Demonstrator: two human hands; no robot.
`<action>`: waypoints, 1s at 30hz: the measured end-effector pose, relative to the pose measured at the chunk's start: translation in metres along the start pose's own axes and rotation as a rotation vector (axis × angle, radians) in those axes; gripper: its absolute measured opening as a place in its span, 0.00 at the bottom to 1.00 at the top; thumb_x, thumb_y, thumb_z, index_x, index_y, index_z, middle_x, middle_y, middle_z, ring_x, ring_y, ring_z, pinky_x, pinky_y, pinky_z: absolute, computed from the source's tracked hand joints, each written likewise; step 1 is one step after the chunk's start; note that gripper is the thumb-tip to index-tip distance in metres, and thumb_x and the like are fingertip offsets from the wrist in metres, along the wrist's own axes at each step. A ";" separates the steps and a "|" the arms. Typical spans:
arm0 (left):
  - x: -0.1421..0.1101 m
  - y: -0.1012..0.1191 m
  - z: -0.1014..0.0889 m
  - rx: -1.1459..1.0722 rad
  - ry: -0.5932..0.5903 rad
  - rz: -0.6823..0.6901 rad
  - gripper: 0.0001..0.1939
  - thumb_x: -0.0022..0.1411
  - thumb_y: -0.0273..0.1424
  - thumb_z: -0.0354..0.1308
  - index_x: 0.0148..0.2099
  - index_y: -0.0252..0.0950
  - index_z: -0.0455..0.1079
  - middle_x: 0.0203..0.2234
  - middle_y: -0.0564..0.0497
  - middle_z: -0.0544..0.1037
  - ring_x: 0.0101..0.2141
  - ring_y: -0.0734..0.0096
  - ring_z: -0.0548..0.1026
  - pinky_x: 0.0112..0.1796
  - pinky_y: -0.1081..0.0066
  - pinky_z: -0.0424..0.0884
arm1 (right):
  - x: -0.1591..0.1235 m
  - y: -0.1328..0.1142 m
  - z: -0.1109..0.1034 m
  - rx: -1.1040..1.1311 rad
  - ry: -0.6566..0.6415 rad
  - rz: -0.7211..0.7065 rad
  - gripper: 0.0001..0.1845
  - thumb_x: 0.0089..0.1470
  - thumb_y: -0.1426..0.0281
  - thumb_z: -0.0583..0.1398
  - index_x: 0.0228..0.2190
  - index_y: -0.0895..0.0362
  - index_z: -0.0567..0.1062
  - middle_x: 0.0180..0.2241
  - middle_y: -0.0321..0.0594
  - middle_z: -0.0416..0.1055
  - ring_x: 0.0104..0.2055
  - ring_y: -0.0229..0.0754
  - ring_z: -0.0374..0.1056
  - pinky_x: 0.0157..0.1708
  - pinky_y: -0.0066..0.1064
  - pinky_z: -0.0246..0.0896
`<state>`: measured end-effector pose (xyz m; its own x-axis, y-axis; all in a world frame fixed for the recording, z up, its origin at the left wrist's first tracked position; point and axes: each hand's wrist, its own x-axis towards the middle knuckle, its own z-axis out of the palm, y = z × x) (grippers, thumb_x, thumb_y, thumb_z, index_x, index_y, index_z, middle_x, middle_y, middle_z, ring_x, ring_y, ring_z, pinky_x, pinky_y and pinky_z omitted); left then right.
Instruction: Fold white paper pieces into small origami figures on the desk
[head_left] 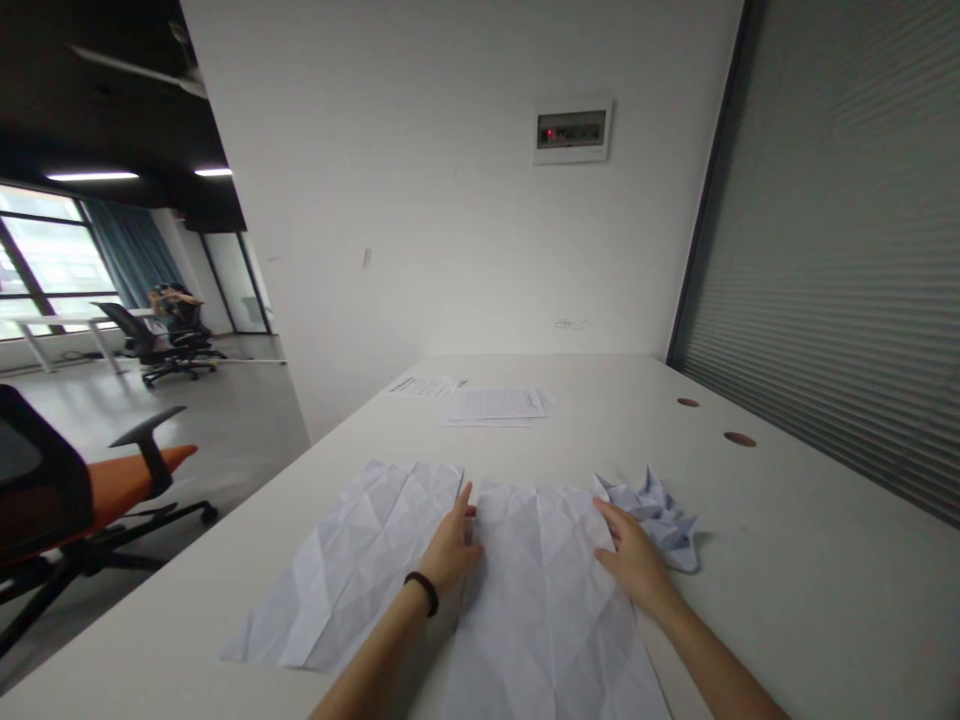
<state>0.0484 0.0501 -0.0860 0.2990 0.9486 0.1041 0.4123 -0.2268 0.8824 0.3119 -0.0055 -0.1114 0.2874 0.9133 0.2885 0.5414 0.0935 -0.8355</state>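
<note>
Two creased white paper sheets lie flat on the white table [787,560]. The left sheet [352,570] spreads toward the table's left edge. The right sheet [547,610] lies straight in front of me. My left hand [452,545], with a black band on the wrist, rests on the right sheet's left edge, index finger stretched forward and the other fingers curled. My right hand [632,555] lies flat with fingers out on the sheet's right edge. A crumpled paper [660,515] sits just beyond my right hand.
A stack of printed papers [496,405] and another sheet [424,385] lie farther back. Two round cable holes [739,439] are at the right. A wall stands behind the table, a ribbed glass partition to the right, and an orange office chair [82,490] to the left.
</note>
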 end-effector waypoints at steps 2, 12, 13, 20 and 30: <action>0.000 0.001 0.002 -0.128 0.070 0.042 0.47 0.39 0.16 0.49 0.62 0.34 0.35 0.38 0.48 0.70 0.40 0.70 0.69 0.44 0.69 0.62 | 0.002 -0.002 0.000 0.190 0.036 0.029 0.38 0.32 0.79 0.53 0.50 0.55 0.59 0.49 0.46 0.63 0.41 0.43 0.68 0.40 0.37 0.63; 0.004 0.016 -0.012 -0.233 0.093 0.078 0.30 0.46 0.26 0.50 0.54 0.28 0.58 0.30 0.49 0.76 0.34 0.67 0.73 0.37 0.67 0.68 | 0.000 -0.030 -0.017 0.367 0.111 0.032 0.28 0.34 0.70 0.57 0.43 0.59 0.66 0.33 0.45 0.74 0.34 0.47 0.70 0.34 0.38 0.66; 0.003 0.017 -0.016 -0.165 0.052 0.100 0.24 0.46 0.25 0.49 0.48 0.30 0.65 0.31 0.48 0.77 0.36 0.65 0.73 0.38 0.67 0.68 | 0.001 -0.030 -0.020 0.374 0.080 0.049 0.24 0.34 0.69 0.57 0.39 0.59 0.69 0.32 0.45 0.75 0.34 0.48 0.71 0.33 0.38 0.66; -0.011 0.037 -0.036 0.242 -0.039 0.200 0.24 0.43 0.21 0.40 0.37 0.36 0.73 0.37 0.53 0.76 0.43 0.68 0.70 0.49 0.65 0.61 | -0.002 -0.047 -0.041 0.466 -0.034 0.014 0.16 0.44 0.65 0.52 0.32 0.59 0.74 0.34 0.46 0.75 0.41 0.47 0.69 0.44 0.41 0.60; -0.040 0.040 0.024 0.835 -0.371 0.344 0.37 0.54 0.53 0.45 0.60 0.38 0.47 0.59 0.41 0.46 0.57 0.51 0.43 0.53 0.49 0.41 | -0.033 -0.037 0.001 -0.563 -0.515 -0.353 0.32 0.52 0.53 0.48 0.56 0.54 0.51 0.60 0.42 0.42 0.61 0.46 0.36 0.58 0.47 0.31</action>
<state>0.0731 -0.0023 -0.0660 0.7100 0.7040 0.0173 0.6864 -0.6972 0.2068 0.2818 -0.0389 -0.0903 -0.2955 0.9470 0.1261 0.8844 0.3211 -0.3388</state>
